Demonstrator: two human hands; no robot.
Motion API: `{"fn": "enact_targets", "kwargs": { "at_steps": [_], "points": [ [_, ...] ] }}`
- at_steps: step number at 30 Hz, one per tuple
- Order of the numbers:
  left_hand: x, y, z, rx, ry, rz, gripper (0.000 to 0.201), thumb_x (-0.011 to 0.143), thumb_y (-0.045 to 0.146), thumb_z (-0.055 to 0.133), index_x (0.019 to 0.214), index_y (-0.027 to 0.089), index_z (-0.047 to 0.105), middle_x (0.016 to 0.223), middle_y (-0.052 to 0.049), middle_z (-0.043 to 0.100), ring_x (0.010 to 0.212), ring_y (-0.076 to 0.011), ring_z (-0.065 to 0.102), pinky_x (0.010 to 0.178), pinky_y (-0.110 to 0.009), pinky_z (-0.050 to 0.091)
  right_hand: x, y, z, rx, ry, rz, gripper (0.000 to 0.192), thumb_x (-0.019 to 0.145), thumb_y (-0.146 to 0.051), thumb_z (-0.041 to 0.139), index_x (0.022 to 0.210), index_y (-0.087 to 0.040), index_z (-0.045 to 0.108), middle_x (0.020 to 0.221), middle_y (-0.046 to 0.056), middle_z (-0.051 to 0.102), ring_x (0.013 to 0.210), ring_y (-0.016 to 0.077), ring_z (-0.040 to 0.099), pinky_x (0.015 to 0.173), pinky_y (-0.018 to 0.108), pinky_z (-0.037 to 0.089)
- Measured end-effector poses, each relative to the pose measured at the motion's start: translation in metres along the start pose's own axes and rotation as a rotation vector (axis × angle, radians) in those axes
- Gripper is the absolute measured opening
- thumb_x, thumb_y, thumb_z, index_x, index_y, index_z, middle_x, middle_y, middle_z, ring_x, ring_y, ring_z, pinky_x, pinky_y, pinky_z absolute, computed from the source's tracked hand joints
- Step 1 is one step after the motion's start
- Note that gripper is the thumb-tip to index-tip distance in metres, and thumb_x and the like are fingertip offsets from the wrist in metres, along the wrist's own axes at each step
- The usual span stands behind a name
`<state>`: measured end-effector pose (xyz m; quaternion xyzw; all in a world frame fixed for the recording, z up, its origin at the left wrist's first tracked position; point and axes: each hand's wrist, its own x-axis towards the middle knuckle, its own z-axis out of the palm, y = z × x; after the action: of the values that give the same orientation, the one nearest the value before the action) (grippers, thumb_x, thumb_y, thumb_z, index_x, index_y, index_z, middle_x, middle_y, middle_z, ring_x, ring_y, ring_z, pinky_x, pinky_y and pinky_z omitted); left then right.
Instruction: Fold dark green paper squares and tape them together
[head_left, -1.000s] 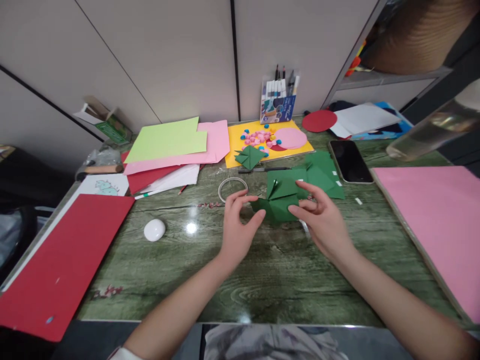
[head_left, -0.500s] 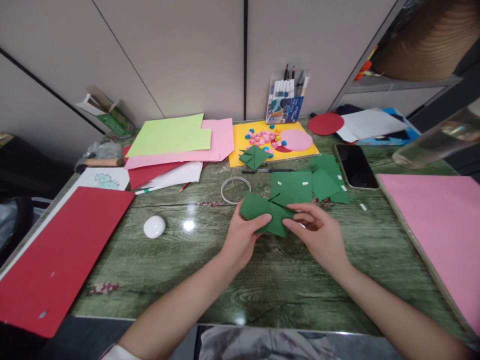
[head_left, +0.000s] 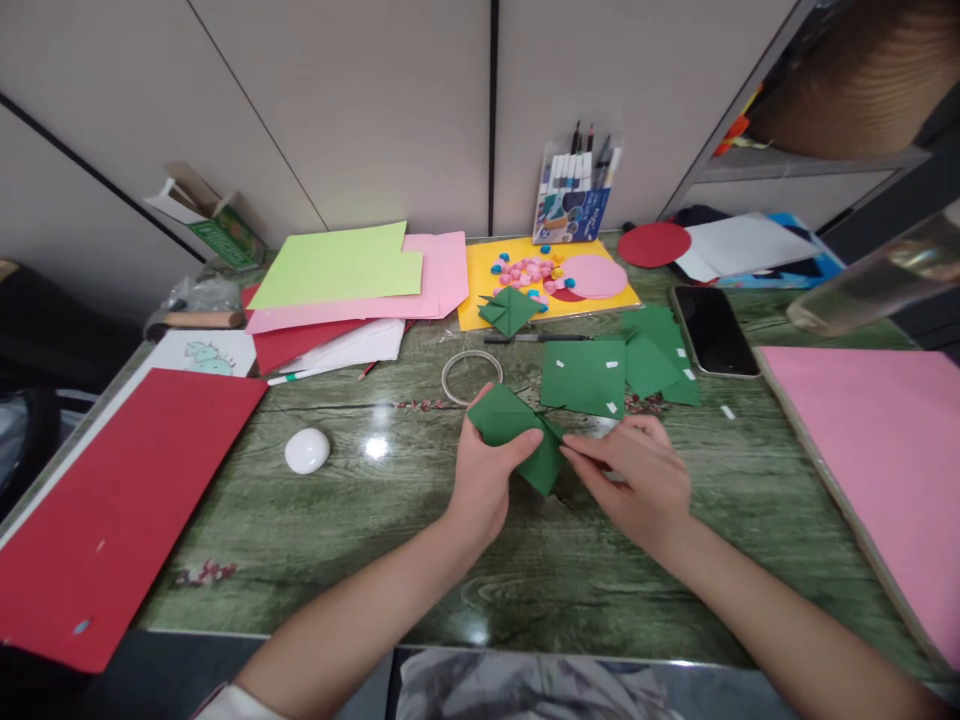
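Above the middle of the table, a folded piece of green paper (head_left: pixel 504 416) is held between both hands. My left hand (head_left: pixel 486 478) grips its left part, thumb on top and the other fingers hidden beneath. My right hand (head_left: pixel 637 475) pinches the right edge of the same paper between thumb and index finger, the other fingers curled. Just beyond lies a green paper square (head_left: pixel 581 375) with small white pieces on it. A silver ring-shaped band (head_left: pixel 448 378) rests behind my left hand. Farther back sits another folded green paper shape (head_left: pixel 510 312).
Red (head_left: pixel 112 510) and pink (head_left: pixel 870 440) sheets lie at the sides. A white rounded object (head_left: pixel 307 451) is left of my hands. A phone (head_left: pixel 716 332), a black pen (head_left: pixel 536 338), a yellow sheet (head_left: pixel 480 270) with small coloured balls and a pen pack (head_left: pixel 574 200) are farther back.
My right hand has pulled its side of the green paper inward and turned more palm-down. The paper's right flap is folded narrower. My left hand keeps its grip.
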<state>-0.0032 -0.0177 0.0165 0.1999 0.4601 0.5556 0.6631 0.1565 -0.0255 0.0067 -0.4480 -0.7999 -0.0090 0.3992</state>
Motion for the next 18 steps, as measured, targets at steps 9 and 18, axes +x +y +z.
{"fn": "enact_targets", "kwargs": {
  "at_steps": [9,18],
  "points": [
    [0.0001,-0.0023,0.0009,0.133,0.037,0.061,0.071,0.060,0.017,0.075,0.123,0.025,0.043,0.101,-0.001,0.060,0.085,-0.0125,0.058,0.079,-0.026,0.047,0.0005,-0.0054,0.0001,-0.030,0.044,-0.119,0.022,0.072,-0.011,0.067,0.088,-0.026,0.063,0.059,-0.005,0.063,0.055,0.0098,0.055,0.068,0.032,0.038],
    [-0.0021,-0.0030,0.0008,-0.041,-0.074,-0.087,0.044,0.063,0.019,0.074,0.100,0.020,0.052,0.092,-0.001,0.064,0.078,-0.0133,0.061,0.077,-0.029,0.047,-0.0029,-0.0065,0.0042,-0.074,-0.033,-0.170,0.026,0.076,-0.018,0.065,0.100,-0.028,0.061,0.062,-0.005,0.064,0.056,0.0093,0.054,0.068,0.033,0.036]
  ]
}}
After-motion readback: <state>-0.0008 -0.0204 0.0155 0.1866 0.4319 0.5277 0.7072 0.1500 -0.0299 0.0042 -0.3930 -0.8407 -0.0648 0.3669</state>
